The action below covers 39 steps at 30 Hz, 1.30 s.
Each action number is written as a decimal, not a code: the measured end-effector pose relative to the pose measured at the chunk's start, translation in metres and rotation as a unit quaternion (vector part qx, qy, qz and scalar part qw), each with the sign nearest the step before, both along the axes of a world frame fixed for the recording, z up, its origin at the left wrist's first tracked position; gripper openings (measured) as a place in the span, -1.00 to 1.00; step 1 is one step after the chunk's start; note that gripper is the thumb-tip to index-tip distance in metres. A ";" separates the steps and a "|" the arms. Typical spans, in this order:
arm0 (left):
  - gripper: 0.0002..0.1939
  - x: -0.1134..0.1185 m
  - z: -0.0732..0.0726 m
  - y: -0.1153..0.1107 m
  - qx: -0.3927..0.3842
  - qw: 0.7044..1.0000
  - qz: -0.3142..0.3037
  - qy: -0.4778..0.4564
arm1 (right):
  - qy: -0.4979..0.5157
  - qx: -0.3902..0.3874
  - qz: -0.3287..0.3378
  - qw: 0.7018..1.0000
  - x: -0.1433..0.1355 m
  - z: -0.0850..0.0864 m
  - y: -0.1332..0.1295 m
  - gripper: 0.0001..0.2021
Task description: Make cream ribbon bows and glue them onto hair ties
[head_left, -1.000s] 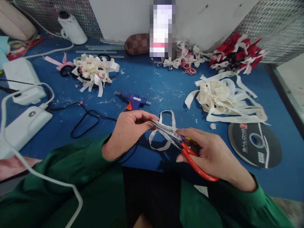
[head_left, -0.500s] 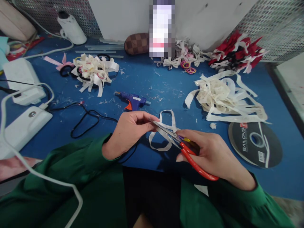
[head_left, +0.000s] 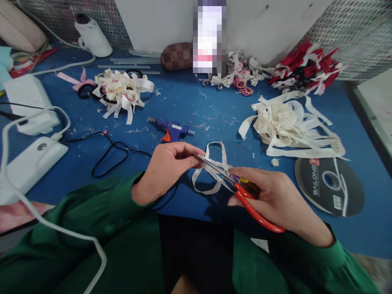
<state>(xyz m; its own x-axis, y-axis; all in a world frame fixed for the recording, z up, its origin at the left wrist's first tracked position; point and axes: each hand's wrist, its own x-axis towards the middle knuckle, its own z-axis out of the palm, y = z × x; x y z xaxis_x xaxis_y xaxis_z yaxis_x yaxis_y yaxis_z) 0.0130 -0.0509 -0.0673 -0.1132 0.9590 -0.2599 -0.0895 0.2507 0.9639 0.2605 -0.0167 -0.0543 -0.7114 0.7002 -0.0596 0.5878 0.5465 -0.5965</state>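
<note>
Red-handled scissors (head_left: 257, 216) sit in my right hand (head_left: 275, 198), with the fingers closed round the handles. Their blades point left and up, and the tips reach the fingertips of my left hand (head_left: 171, 169). That hand is pinched, thumb against fingers, on the end of a white ribbon (head_left: 208, 191). From the pinch the ribbon loops loosely over the blue table below the blades. My fingers partly hide the ribbon's end, and I cannot tell whether the blades are closed on it. Something purple and yellow shows by the right hand's fingers.
A blue glue gun (head_left: 173, 130) lies just beyond my left hand. Piled white ribbon (head_left: 284, 122) and a black spool (head_left: 324, 192) are at the right. Ribbon bows (head_left: 118, 90) lie at the back left. A white power bank (head_left: 33, 163) and cables lie at the left.
The scissors and my right hand have shifted slightly to the right, drawing the blade tips back a little from the left fingertips. The left hand keeps its pinch almost in place.
</note>
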 end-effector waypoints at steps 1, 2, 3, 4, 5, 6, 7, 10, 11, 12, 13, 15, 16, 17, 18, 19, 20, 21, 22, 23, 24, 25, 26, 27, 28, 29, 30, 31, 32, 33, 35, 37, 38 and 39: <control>-0.92 0.000 0.000 0.000 0.000 1.000 0.000 0.001 | -0.005 0.001 -0.001 1.000 0.000 0.000 0.000 -0.62; -0.92 0.000 0.000 0.000 0.001 1.000 -0.001 0.004 | -0.011 0.002 -0.001 1.000 0.000 0.000 0.000 -0.60; -0.92 0.000 0.000 0.000 0.002 1.000 -0.002 0.008 | -0.016 0.006 -0.001 1.000 -0.001 0.000 0.000 -0.58; -0.91 0.000 0.000 0.000 0.003 1.000 -0.004 0.010 | -0.019 0.012 -0.001 1.000 -0.001 0.000 0.000 -0.57; -0.91 -0.001 -0.001 0.000 0.004 1.000 -0.005 0.011 | -0.019 0.018 0.001 1.000 -0.001 0.000 0.000 -0.57; -0.91 -0.001 -0.001 0.000 0.005 1.000 -0.007 0.011 | -0.016 0.024 0.002 1.000 -0.001 0.000 0.000 -0.58; -0.91 -0.001 -0.001 -0.001 0.006 1.000 -0.008 0.011 | -0.013 0.029 0.001 1.000 -0.001 0.000 0.000 -0.60; -0.90 -0.001 -0.001 -0.001 0.004 1.000 -0.008 0.018 | -0.007 0.025 0.001 1.000 -0.001 -0.001 0.000 -0.59; -0.91 -0.001 -0.001 -0.001 0.003 1.000 -0.007 0.022 | -0.010 0.022 0.002 1.000 -0.001 -0.001 0.000 -0.57; -0.91 0.000 0.000 0.000 0.002 1.000 -0.006 0.025 | -0.012 0.023 0.004 1.000 -0.001 -0.001 0.000 -0.56; -0.91 0.000 0.000 0.000 0.002 1.000 -0.005 0.026 | -0.014 0.027 0.005 1.000 0.000 -0.002 0.000 -0.55; -0.91 0.000 0.002 0.000 -0.003 1.000 -0.003 0.025 | -0.012 0.039 0.007 0.999 0.000 -0.002 0.000 -0.57; -0.92 0.000 0.002 0.000 -0.006 1.000 -0.001 0.024 | -0.009 0.044 0.005 0.999 0.000 -0.001 0.000 -0.59; -0.92 0.000 0.002 0.001 -0.007 1.000 0.000 0.024 | -0.005 0.043 0.005 0.999 0.000 -0.001 0.000 -0.60; -0.92 0.000 0.002 0.001 -0.008 1.000 0.003 0.024 | -0.004 0.038 0.005 0.999 0.000 0.000 0.001 -0.61; -0.92 -0.001 0.002 0.001 -0.008 1.000 0.006 0.025 | -0.006 0.029 0.007 1.000 0.001 0.001 0.001 -0.60; -0.90 -0.001 0.001 0.002 -0.008 1.000 0.010 0.026 | -0.008 0.019 0.009 1.000 0.001 0.002 0.002 -0.60; -0.88 -0.002 0.000 0.003 -0.007 0.999 0.015 0.027 | -0.009 0.007 0.011 1.000 0.001 0.002 0.002 -0.60; -0.87 -0.002 -0.001 0.003 -0.006 0.999 0.020 0.026 | -0.006 -0.005 0.012 1.000 0.002 0.003 0.003 -0.60; -0.85 -0.003 -0.002 0.004 -0.004 0.999 0.025 0.021 | 0.003 -0.018 0.009 1.000 0.003 0.004 0.004 -0.59; -0.84 -0.003 -0.003 0.004 -0.002 0.999 0.031 0.012 | 0.016 -0.030 0.000 0.999 0.004 0.004 0.005 -0.57; -0.82 -0.004 -0.005 0.005 0.002 0.999 0.036 0.001 | 0.032 -0.040 -0.016 0.999 0.006 0.003 0.006 -0.55; -0.81 -0.005 -0.006 0.005 0.005 0.999 0.039 -0.009 | 0.047 -0.044 -0.041 0.997 0.008 0.001 0.007 -0.53; -0.81 -0.005 -0.006 0.006 0.008 0.999 0.041 -0.016 | 0.059 -0.039 -0.073 0.995 0.010 -0.001 0.009 -0.50; -0.80 -0.006 -0.007 0.006 0.013 0.999 0.044 -0.020 | 0.065 -0.022 -0.110 0.992 0.012 -0.003 0.011 -0.49; -0.79 -0.006 -0.007 0.006 0.018 0.999 0.046 -0.021 | 0.064 0.005 -0.149 0.987 0.013 -0.006 0.014 -0.48; -0.79 -0.006 -0.007 0.006 0.025 0.998 0.048 -0.020 | 0.051 0.038 -0.184 0.981 0.014 -0.009 0.017 -0.47; -0.79 -0.007 -0.007 0.006 0.033 0.998 0.052 -0.020 | 0.027 0.077 -0.219 0.972 0.015 -0.011 0.020 -0.48; -0.79 -0.007 -0.007 0.006 0.042 0.997 0.057 -0.019 | 0.000 0.107 -0.245 0.964 0.015 -0.013 0.023 -0.47; -0.80 -0.007 -0.006 0.007 0.053 0.996 0.063 -0.018 | -0.021 0.134 -0.266 0.954 0.015 -0.015 0.026 -0.48; -0.83 -0.009 -0.005 0.007 0.077 0.994 0.074 -0.013 | -0.054 0.175 -0.289 0.940 0.014 -0.017 0.031 -0.51; -0.84 -0.010 -0.004 0.008 0.100 0.992 0.077 -0.006 | -0.088 0.199 -0.284 0.934 0.013 -0.019 0.034 -0.52; -0.85 -0.011 -0.003 0.008 0.108 0.991 0.075 -0.004 | -0.105 0.206 -0.277 0.933 0.014 -0.020 0.036 -0.52; -0.85 -0.011 -0.002 0.008 0.113 0.991 0.073 -0.002 | -0.121 0.213 -0.270 0.931 0.014 -0.021 0.036 -0.52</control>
